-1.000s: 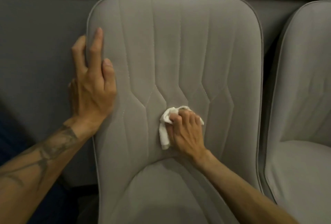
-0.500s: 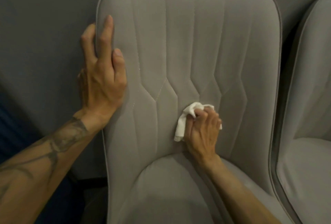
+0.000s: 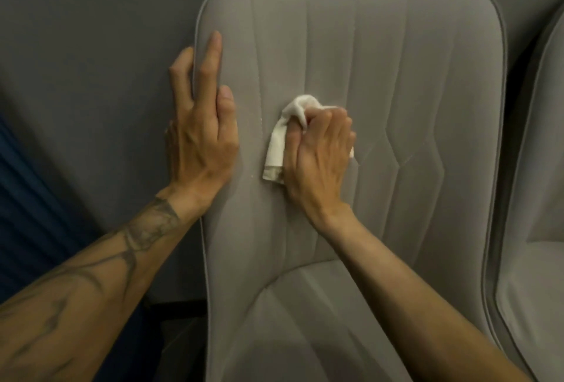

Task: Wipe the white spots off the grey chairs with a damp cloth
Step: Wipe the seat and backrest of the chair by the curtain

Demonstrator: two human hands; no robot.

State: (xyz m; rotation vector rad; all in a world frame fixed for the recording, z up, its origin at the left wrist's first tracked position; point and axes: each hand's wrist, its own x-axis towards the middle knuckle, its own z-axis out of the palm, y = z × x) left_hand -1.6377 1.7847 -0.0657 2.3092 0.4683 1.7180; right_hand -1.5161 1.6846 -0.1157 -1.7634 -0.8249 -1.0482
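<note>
Head view: at the far left a grey wall panel (image 3: 91, 61) runs behind the seats. The left hand (image 3: 201, 137) lies where it lay a second ago, flat on the left edge of the grey chair (image 3: 381, 61). Its fingers are straight and a little spread, with the index finger and thumb on the front face and the outer fingers over the piped rim, bracing the backrest rather than gripping it.

What has changed is the wiping side. The white cloth (image 3: 283, 134), bunched into a wad, has travelled from the lower middle of the backrest up and leftward, and now sits just beside the left thumb, pressed to the fabric. The right hand (image 3: 320, 152) has come with it, fingers curled tight round the wad, knuckles up and heel low, with a loose tail of cloth hanging out to its left.

Tiny white spots (image 3: 262, 120) show along the seam just left of the cloth, so the stroke looks to be heading for them. The area the cloth has left looks mostly clean, though faint flecks remain near the right hand's outer edge.

At the far right the second chair (image 3: 537, 168) waits, and I judge it not yet wiped.
</note>
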